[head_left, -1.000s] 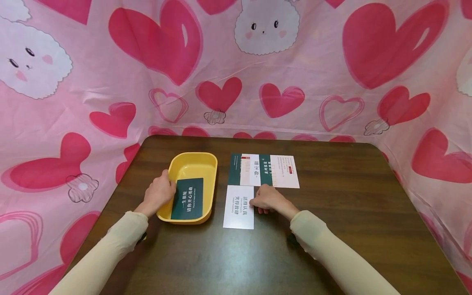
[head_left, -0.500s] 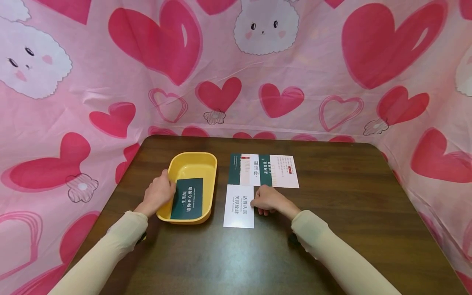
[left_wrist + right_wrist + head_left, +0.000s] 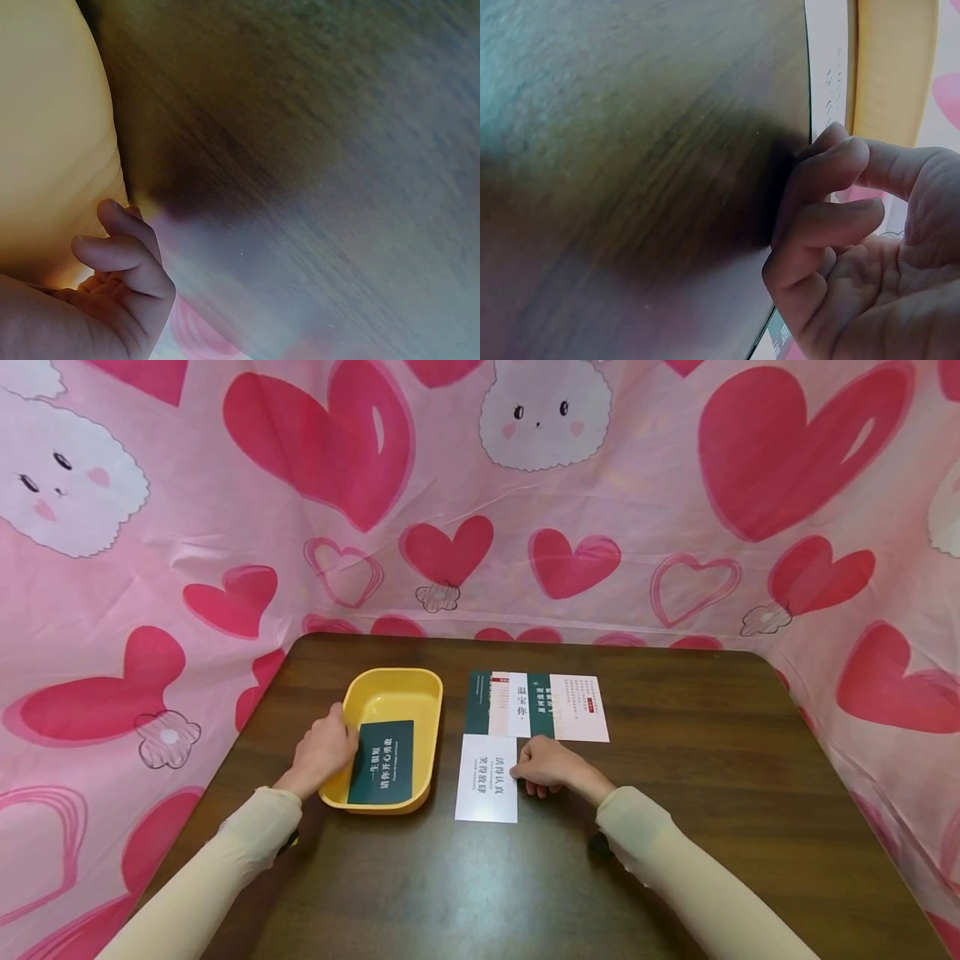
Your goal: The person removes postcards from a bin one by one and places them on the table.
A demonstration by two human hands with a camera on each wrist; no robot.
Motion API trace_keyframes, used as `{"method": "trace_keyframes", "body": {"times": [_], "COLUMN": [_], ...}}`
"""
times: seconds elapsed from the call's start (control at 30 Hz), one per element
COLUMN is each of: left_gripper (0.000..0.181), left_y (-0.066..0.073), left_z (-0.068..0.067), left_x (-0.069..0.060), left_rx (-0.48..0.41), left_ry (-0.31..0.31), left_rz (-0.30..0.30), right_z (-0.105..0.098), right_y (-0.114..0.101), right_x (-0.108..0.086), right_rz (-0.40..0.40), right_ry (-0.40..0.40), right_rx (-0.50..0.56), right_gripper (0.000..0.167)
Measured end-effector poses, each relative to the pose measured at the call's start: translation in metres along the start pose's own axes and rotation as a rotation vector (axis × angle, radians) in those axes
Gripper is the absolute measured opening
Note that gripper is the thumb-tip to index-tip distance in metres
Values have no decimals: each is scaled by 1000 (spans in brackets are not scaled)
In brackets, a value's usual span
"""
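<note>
Where the left hand (image 3: 322, 753) is gripping: the rim of the yellow tray (image 3: 393, 702), on the side nearest that hand, probably so the tray is not sliding about on the table (image 3: 712, 793).
Dark green card (image 3: 381, 762): it is resting inside the tray, just right of the left hand.
White card (image 3: 483, 781): it is lying just left of the right hand (image 3: 551, 766), between that hand and the tray, its lettering running sideways.
Right hand's hold: thumb and forefinger seem to be pinching the white card by its nearest edge — a thin flat thing is offering little else to catch, I'd say. Whether that edge is lifting, I cannot tell.
Row of cards (image 3: 536, 706): they are overlapping just beyond the right hand, each showing a strip, perhaps to stay within easy reach.
Head view: it alone is showing the whole row and the tray's inside, while the knuckles are hiding most fingertips.
Left wrist view: the tray's outer wall is showing beside the left hand's bent fingers — no card is appearing there.
Right wrist view: the palm and folded lower fingers are showing, with the tray standing beyond the white card.
</note>
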State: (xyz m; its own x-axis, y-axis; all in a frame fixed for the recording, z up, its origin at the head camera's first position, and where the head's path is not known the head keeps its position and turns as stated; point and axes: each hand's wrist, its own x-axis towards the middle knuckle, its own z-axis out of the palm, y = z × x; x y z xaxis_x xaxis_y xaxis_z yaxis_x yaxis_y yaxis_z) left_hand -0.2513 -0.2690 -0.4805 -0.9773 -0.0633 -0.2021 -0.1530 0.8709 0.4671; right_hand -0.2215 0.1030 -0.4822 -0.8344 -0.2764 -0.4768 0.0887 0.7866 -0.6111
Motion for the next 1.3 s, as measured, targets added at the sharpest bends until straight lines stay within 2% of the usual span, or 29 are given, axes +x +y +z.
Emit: {"method": "trace_keyframes", "body": {"times": [0.17, 0.33, 0.63, 0.9, 1.13, 1.3], "left_gripper": [46, 47, 46, 46, 46, 48], "left_y": [1, 0, 0, -2, -3, -2], "left_z": [0, 1, 1, 2, 2, 2], "left_x": [-1, -2, -2, -1, -1, 0], "left_rx": [-6, -14, -11, -14, -17, -21], "left_ry": [0, 3, 4, -1, -4, -1], "left_rz": [-4, -6, -7, -4, -10, -12], "right_z": [-4, -15, -40, -54, -55, -49], "right_y": [-1, -13, -59, -101, -137, -158], "right_x": [0, -1, -6, -7, -3, 2], "right_rz": [-15, -31, -118, -200, -253, -292], "right_ry": [1, 25, 69, 87, 94, 132], "right_rx": [9, 7, -21, -69, -90, -83], "right_gripper": [33, 30, 25, 22, 23, 16]}}
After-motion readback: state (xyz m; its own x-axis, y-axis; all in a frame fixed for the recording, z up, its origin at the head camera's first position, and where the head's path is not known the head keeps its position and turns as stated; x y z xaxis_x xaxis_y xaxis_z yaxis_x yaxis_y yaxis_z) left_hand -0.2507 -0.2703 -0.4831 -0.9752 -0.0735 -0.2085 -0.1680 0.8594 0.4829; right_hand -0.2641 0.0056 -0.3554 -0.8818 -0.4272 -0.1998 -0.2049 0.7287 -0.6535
